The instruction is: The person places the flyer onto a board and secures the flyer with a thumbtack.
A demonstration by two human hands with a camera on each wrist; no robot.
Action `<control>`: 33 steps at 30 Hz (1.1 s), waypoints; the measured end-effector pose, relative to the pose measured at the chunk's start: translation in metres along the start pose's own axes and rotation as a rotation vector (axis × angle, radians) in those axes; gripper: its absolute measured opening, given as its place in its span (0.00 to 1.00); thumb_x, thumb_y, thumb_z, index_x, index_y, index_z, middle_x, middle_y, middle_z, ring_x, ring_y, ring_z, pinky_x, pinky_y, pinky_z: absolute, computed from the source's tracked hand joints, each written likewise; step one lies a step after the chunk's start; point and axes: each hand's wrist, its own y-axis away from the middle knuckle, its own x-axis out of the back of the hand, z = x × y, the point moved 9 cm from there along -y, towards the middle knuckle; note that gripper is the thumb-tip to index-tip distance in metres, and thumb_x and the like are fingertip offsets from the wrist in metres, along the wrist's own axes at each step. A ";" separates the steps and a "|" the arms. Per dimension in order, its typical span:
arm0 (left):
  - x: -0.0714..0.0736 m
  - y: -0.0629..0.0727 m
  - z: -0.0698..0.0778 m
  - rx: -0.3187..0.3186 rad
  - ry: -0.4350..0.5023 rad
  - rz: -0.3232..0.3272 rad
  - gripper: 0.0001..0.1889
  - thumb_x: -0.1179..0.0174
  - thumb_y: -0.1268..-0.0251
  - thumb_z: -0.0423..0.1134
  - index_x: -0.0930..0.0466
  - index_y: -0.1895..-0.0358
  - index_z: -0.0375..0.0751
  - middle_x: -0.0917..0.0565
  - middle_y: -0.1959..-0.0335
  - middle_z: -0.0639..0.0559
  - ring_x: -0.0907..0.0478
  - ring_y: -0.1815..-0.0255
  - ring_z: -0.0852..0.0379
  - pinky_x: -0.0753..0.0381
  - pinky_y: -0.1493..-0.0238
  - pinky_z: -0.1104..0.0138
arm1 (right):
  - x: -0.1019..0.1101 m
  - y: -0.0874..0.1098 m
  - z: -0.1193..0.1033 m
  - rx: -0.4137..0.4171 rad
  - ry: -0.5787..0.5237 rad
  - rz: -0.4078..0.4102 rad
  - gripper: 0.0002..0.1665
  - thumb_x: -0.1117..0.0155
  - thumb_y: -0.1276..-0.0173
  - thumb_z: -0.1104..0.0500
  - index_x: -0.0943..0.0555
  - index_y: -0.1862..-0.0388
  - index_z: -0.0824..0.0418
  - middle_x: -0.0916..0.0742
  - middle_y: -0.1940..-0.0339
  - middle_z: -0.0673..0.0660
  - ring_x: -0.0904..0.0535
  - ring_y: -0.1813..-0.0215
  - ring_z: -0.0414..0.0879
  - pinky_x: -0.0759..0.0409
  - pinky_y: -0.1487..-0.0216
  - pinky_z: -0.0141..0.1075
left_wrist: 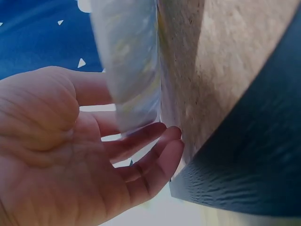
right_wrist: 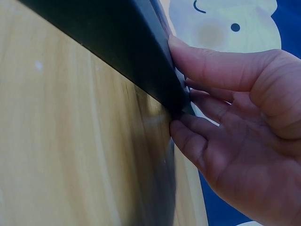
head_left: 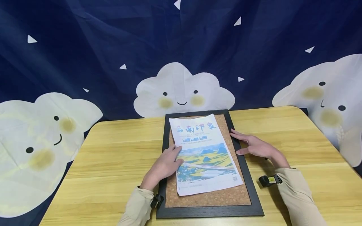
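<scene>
By opposite edges, hold the likely light, crease-prone printed sheet (head_left: pixel 206 163) askew on the corkboard (head_left: pixel 209 200); your left grip (head_left: pixel 165 162) touches it, pinch unclear, your right grip (head_left: pixel 255 145), loosely spread, merely touches the black frame (head_left: pixel 209 212).

A table (head_left: pixel 113 157) and cloud-print cloth (head_left: pixel 158 34) suggest an indoor workspace.

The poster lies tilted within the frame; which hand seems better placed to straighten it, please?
Probably the left hand: it overlaps the left edge of the poster, while the right hand touches only the frame.

Paper poster (head_left: pixel 207 157), apparently wooden frame (head_left: pixel 207 211)
</scene>
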 end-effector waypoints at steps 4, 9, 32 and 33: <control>0.000 0.001 0.000 -0.009 -0.015 0.002 0.28 0.44 0.22 0.34 0.33 0.23 0.32 0.36 0.22 0.36 0.36 0.26 0.38 0.30 0.32 0.44 | 0.000 0.000 0.001 0.010 0.003 0.001 0.50 0.26 0.33 0.61 0.41 0.20 0.73 0.47 0.16 0.71 0.58 0.18 0.74 0.48 0.26 0.69; -0.002 0.002 0.002 -0.047 -0.049 -0.008 0.28 0.44 0.22 0.33 0.33 0.23 0.36 0.36 0.20 0.39 0.38 0.23 0.39 0.31 0.30 0.45 | 0.001 0.001 0.000 0.022 0.012 0.003 0.50 0.27 0.33 0.60 0.41 0.20 0.73 0.47 0.16 0.72 0.57 0.19 0.74 0.47 0.26 0.69; -0.007 0.004 0.002 -0.100 -0.203 -0.018 0.34 0.38 0.26 0.34 0.37 0.20 0.40 0.34 0.22 0.40 0.36 0.26 0.38 0.33 0.31 0.44 | -0.001 0.002 0.000 0.007 0.006 0.010 0.50 0.27 0.33 0.60 0.42 0.20 0.73 0.46 0.16 0.72 0.56 0.19 0.74 0.47 0.26 0.69; -0.007 0.004 0.002 -0.103 -0.214 -0.018 0.34 0.38 0.26 0.34 0.37 0.20 0.39 0.35 0.21 0.39 0.36 0.26 0.37 0.34 0.30 0.44 | -0.001 0.002 0.000 0.008 0.010 0.010 0.50 0.26 0.33 0.60 0.42 0.20 0.73 0.46 0.16 0.72 0.56 0.19 0.74 0.46 0.26 0.69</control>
